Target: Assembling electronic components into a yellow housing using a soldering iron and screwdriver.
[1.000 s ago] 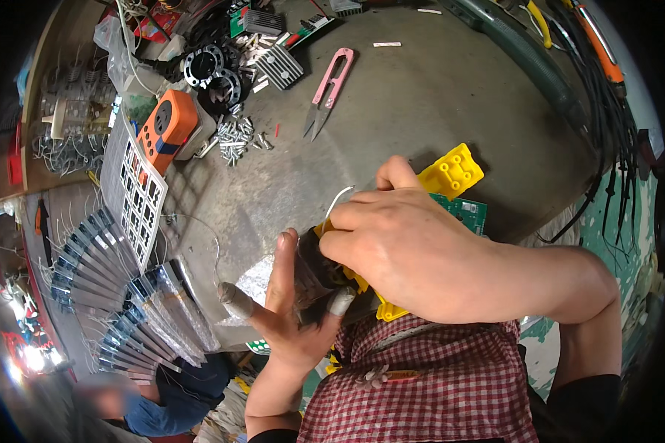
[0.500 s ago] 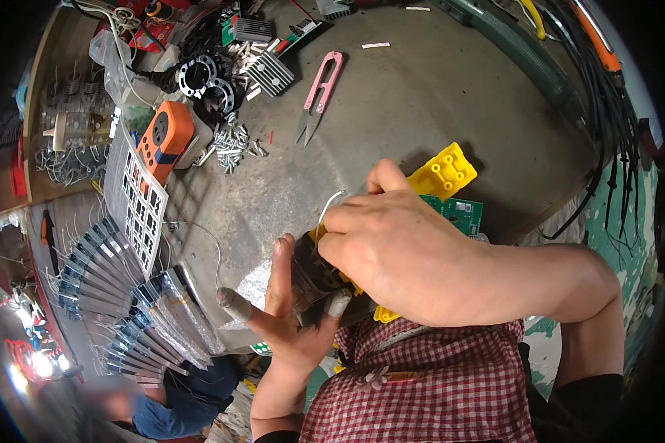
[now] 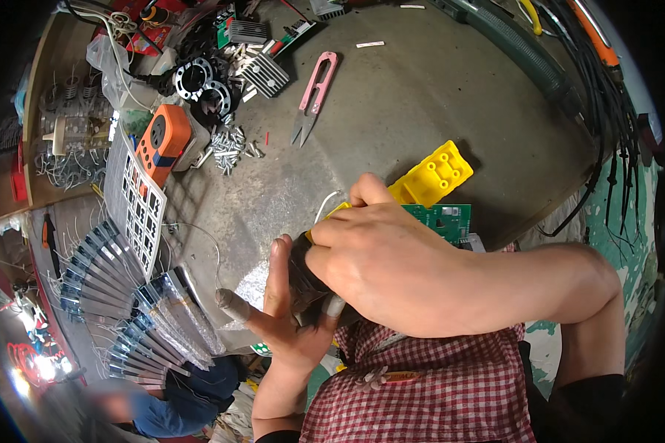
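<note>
My right hand (image 3: 391, 269) is closed over a dark part with yellow edges, held just above the near edge of the grey workbench (image 3: 391, 111). My left hand (image 3: 284, 317) supports the same part from below, fingers spread, one fingertip wrapped in grey tape. The part is mostly hidden between the two hands. A thin white wire (image 3: 326, 203) loops out from under my right hand. Behind my right hand lie a yellow plastic block (image 3: 432, 175) with holes and a green circuit board (image 3: 443, 219).
Pink thread snips (image 3: 314, 96) lie mid-bench. At the left are an orange handheld meter (image 3: 162, 136), a pile of screws (image 3: 229, 144), finned heat sinks (image 3: 262, 74), black ring parts (image 3: 199, 81) and a white grid tray (image 3: 137, 203). Cables hang at the right edge (image 3: 606, 111).
The view has shifted so that bench objects sit slightly lower and left. Both hands keep their hold on the part, and my right hand has turned a little.
</note>
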Demonstrator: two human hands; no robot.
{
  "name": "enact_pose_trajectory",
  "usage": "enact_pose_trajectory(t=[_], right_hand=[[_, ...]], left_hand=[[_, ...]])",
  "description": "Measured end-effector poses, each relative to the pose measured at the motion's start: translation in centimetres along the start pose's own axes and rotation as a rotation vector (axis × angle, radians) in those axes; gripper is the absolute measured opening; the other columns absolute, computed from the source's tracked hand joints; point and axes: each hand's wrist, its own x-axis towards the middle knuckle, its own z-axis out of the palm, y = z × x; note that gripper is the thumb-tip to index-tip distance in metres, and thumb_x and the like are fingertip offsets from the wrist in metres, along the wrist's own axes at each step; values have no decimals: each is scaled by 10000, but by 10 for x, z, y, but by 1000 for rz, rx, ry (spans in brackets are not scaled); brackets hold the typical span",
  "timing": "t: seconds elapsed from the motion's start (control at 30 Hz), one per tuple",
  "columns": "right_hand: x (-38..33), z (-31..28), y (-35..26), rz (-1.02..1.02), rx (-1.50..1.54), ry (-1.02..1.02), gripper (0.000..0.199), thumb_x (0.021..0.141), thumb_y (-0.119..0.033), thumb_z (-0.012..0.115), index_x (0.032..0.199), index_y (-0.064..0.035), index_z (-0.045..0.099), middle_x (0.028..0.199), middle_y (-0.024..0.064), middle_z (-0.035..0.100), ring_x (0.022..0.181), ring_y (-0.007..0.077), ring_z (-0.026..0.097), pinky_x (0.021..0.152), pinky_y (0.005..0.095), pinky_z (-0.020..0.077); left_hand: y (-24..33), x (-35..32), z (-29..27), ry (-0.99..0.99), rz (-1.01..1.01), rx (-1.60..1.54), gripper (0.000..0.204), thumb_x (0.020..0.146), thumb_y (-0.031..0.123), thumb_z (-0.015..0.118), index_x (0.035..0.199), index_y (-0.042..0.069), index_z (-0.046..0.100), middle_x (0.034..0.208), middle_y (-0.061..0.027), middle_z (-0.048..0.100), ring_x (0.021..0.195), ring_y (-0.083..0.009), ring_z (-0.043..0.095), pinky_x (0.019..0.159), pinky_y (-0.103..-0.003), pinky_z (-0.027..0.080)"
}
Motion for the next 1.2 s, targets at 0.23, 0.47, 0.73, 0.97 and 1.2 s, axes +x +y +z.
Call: enact_pose_trajectory(t=[0.23, 0.47, 0.73, 0.97, 1.2], right_hand=[[7, -10, -4, 67, 62, -93, 311, 788, -13, 536, 1078, -18, 423, 691, 114, 601, 739, 280, 619, 848, 389, 345], [8, -51, -8, 137, 329, 378, 369, 795, 61, 565, 1158, 7, 529, 840, 126, 625, 832, 168, 626, 814, 299, 468], [-75, -62, 2, -244, -156, -163, 295, 779, -216, 685, 1056, -131, 634, 1155, 37, 599, 1099, 216, 548, 875, 391, 448], [-83, -34, 18, -274, -439, -123, 288, 786, -179, 620, 1070, -138, 643, 1276, 50, 536, 1243, 267, 445, 942, 429, 401], [-57, -43, -9, -162, -168, -104, 392, 679, -201, 718, 1063, -151, 655, 1208, 57, 542, 1212, 298, 449, 963, 467, 357]], left_hand=[[5, 6, -6, -59, -74, -78, 1170, 761, 48, 757, 1431, 20, -203, 1461, -248, 325, 1301, -330, 434, 1100, -426, 321], [18, 23, -9, 30, 62, 113, 873, 674, 116, 806, 1387, -16, 320, 1269, -186, 516, 1054, -336, 557, 903, -429, 445], [22, 48, -5, -113, 231, 273, 633, 591, 25, 740, 1185, 20, 522, 880, 37, 686, 841, -207, 588, 892, -455, 355], [16, 52, -4, -121, 250, 144, 544, 640, -40, 700, 1157, 7, 540, 885, -58, 653, 871, -260, 580, 816, -407, 442], [14, 43, 3, 46, 118, -61, 474, 709, -88, 665, 1152, -11, 513, 854, -115, 611, 893, -333, 568, 749, -394, 485]])
